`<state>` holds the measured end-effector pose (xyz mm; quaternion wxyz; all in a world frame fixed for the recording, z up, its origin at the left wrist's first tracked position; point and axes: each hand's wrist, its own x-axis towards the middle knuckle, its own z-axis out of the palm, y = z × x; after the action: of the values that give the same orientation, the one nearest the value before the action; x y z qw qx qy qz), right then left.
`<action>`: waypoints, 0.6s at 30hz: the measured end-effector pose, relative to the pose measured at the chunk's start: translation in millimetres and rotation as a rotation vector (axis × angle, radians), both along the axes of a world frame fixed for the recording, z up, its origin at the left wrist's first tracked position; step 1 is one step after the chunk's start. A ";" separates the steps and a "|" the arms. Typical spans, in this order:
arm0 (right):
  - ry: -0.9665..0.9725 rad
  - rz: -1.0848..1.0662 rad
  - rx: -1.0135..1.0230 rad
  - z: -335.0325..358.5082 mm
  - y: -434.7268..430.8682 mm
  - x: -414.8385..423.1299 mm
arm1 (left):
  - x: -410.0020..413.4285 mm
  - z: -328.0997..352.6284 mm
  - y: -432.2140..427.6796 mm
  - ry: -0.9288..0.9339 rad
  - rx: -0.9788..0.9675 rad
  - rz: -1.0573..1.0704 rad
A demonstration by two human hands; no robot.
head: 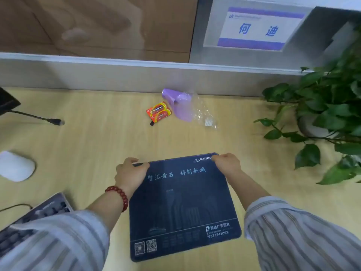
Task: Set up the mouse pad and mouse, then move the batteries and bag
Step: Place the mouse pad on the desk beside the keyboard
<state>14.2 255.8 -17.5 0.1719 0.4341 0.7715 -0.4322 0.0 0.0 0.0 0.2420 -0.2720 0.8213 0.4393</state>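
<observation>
A dark blue mouse pad [181, 206] with printed text lies on the wooden desk in front of me. My left hand [130, 173] grips its far left corner and my right hand [227, 163] grips its far right corner. A white mouse [16, 166] rests at the left edge of the desk. An orange pack of batteries [159, 112] lies near the back partition. Beside it on the right is a clear plastic bag [192, 106] with purple contents.
A keyboard [35, 218] sits at the lower left, partly under my sleeve. A black cable plug [55, 121] lies at the back left. A leafy potted plant [328, 118] fills the right side. A grey partition [117, 75] borders the desk's far edge.
</observation>
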 end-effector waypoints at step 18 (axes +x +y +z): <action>-0.126 0.309 0.116 -5.5 -4.0 -10.1 | 19.4 -29.2 -30.3 -0.114 -0.205 -0.023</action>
<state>4.1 251.8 -23.1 0.2592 0.3457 0.8404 -0.3273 19.4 -30.3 -29.2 0.2640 -0.3104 0.8500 0.3339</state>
